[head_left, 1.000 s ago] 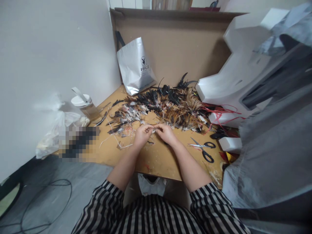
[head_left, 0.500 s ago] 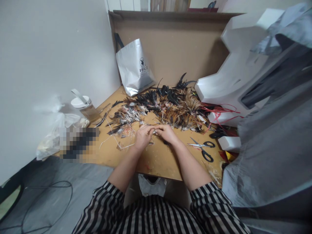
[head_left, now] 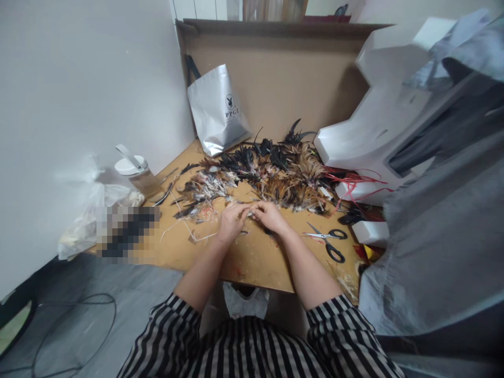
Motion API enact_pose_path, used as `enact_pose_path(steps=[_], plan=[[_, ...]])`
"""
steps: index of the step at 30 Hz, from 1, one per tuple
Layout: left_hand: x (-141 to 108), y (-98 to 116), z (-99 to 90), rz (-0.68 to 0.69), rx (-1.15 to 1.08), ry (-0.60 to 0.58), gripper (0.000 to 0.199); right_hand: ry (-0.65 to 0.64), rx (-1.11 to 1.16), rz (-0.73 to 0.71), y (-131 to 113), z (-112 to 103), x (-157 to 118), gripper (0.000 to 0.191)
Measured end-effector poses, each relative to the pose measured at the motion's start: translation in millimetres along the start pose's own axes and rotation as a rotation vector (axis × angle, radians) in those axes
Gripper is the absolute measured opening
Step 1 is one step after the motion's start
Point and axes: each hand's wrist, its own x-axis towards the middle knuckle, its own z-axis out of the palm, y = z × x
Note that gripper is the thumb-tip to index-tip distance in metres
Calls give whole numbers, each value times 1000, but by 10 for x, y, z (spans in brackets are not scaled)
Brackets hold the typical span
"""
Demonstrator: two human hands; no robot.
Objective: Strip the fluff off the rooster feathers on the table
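Observation:
My left hand [head_left: 233, 221] and my right hand [head_left: 268, 216] meet fingertip to fingertip over the near part of the wooden table [head_left: 255, 262]. Both are closed in a pinch. From under my right palm a dark feather [head_left: 268, 231] sticks out, its pale end near the fingertips. What the left fingertips pinch is too small to make out. Just beyond the hands lie brown feathers [head_left: 291, 191], black feathers [head_left: 244, 157] and a whitish, fluffy feather heap [head_left: 205, 186]. Scissors [head_left: 328, 240] with black handles rest with spread blades right of my right forearm.
A silver bag [head_left: 218, 113] leans at the back left. A lidded jar [head_left: 137, 173] and a plastic bag [head_left: 92, 220] stand on the left. Red strings [head_left: 360, 181] hang by white foam [head_left: 346, 139] on the right, beside grey cloth [head_left: 437, 236]. White strips [head_left: 205, 237] lie near my left wrist.
My fingers have shifted very slightly against each other, the right fingertips a little more curled. The feathers and scissors lie as before.

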Motion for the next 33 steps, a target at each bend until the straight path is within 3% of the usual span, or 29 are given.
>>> enact_pose_path(steps=[13,27,33], plan=[[-2,-6,7,51,37,18,16,-93,223,120,-13,1,-5,21],[1,-52,-19,19,5,12,14,68,54,64,74,33,17,13],[1,-54,-22,43,-14,11,15,-2,222,148,-16,17,1,20]])
